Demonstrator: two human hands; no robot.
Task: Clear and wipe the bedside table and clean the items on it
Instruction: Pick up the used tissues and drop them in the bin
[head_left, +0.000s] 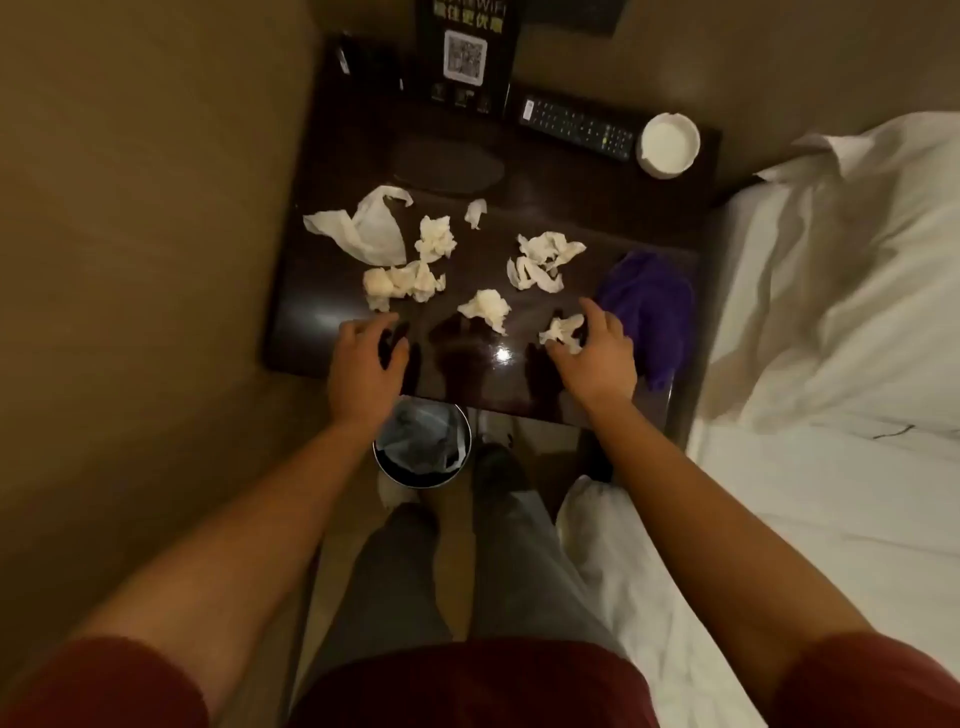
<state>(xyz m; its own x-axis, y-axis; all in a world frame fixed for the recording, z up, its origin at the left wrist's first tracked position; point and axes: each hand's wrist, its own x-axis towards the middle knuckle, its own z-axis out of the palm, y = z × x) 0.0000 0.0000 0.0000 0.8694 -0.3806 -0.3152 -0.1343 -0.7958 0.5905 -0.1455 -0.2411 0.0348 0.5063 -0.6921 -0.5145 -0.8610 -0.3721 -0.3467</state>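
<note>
The dark glossy bedside table (545, 208) carries several crumpled white tissues, among them a flat one (371, 228) at the left, a bunch (543, 260) right of centre and a small wad (485, 307) near the front. My right hand (592, 345) curls its fingers and thumb round the nearest crumpled tissue (563, 328) at the front right. My left hand (363, 361) hovers over the table's front left with loosely bent fingers and holds nothing. A purple cloth (652, 306) lies bunched at the table's right edge, just beside my right hand.
At the back stand a black WiFi sign with a QR code (465, 54), a black remote (576, 127) and a white ashtray (670, 144). A lined waste bin (422, 447) sits on the floor below the front edge. A white bed (841, 312) borders the right, a wall the left.
</note>
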